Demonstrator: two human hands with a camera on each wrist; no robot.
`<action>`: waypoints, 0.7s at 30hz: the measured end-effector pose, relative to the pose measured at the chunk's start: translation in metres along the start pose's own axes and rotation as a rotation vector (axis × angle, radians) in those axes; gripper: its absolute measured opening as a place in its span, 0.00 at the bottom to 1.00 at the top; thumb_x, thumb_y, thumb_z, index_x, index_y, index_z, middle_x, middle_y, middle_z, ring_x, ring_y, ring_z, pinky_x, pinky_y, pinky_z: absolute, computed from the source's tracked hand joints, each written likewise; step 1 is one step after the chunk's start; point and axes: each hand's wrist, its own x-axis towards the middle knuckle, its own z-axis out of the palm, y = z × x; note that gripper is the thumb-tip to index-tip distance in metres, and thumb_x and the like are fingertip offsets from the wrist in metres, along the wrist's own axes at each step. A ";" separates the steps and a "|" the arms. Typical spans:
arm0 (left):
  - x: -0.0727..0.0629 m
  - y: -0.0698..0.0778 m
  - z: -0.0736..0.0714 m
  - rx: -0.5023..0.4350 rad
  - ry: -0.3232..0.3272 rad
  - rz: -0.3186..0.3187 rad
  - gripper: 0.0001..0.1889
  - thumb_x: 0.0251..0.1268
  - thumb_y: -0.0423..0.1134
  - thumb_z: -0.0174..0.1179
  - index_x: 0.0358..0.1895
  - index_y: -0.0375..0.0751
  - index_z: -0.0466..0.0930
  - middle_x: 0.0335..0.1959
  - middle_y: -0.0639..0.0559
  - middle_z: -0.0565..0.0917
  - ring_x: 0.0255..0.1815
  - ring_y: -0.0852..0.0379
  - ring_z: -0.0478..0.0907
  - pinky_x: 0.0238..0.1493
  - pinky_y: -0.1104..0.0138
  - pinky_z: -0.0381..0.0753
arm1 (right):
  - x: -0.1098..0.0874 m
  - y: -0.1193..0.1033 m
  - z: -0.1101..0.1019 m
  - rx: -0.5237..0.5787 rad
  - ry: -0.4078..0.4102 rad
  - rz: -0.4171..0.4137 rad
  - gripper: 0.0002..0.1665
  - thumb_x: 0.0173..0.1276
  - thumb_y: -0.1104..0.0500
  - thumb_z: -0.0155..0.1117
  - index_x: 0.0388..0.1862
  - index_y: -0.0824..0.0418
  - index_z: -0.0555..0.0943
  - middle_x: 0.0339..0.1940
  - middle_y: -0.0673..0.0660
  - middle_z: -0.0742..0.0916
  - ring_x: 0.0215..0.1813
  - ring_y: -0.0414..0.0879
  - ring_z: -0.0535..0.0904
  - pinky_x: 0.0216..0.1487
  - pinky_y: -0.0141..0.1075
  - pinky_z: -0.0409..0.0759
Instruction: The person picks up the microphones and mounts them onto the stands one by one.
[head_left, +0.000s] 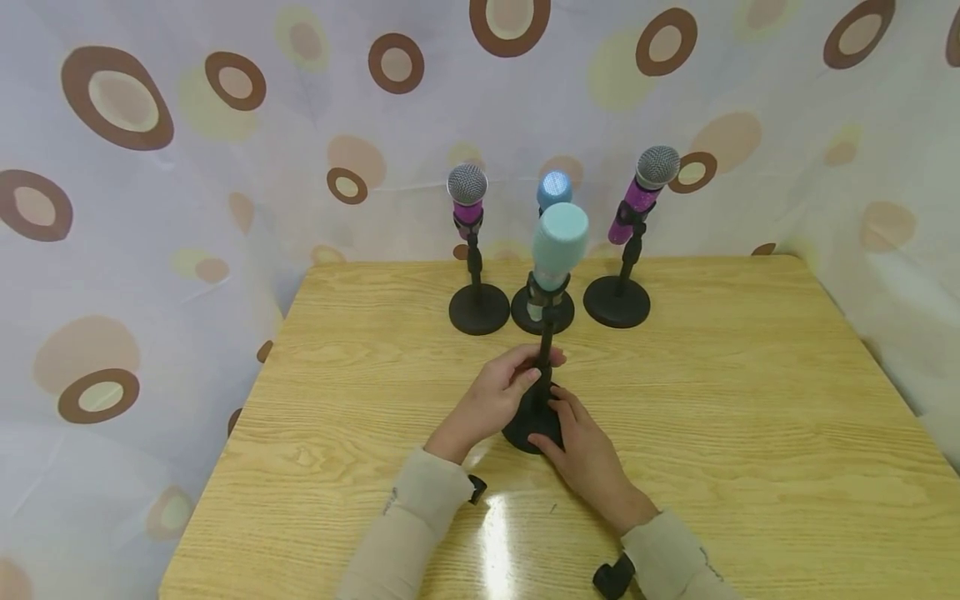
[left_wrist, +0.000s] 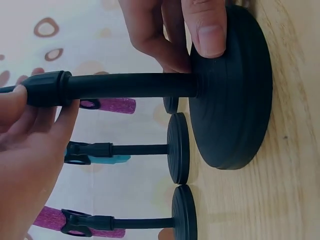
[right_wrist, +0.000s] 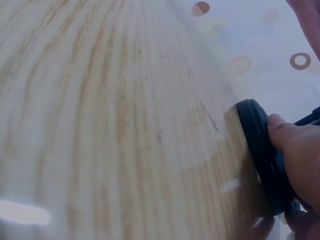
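A light-blue microphone [head_left: 561, 242] sits in the clip of a black desk stand [left_wrist: 132, 85] in front of me. My left hand [head_left: 495, 396] holds the stand by the collar on its pole, thumb on the near side. Lower down, my right hand [head_left: 588, 458] grips the edge of the round base [left_wrist: 235, 95], its thumb on top. In the right wrist view, fingers show by the base's lower rim; whether the base lies fully flat on the table, I cannot tell.
Behind stand a purple microphone [head_left: 468, 187] on the left, a blue microphone [head_left: 555, 188] in the middle, partly hidden, and a purple microphone [head_left: 641, 196] on the right, each on a black stand. The wooden table [head_left: 337, 367] meets a patterned curtain [head_left: 420, 125] at the back.
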 end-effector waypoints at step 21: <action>0.003 -0.005 0.008 0.255 0.075 0.084 0.11 0.75 0.36 0.49 0.52 0.40 0.79 0.48 0.48 0.86 0.56 0.56 0.83 0.61 0.68 0.79 | -0.001 -0.004 -0.005 -0.001 -0.046 0.035 0.35 0.68 0.48 0.68 0.62 0.72 0.72 0.71 0.66 0.72 0.66 0.62 0.76 0.61 0.54 0.79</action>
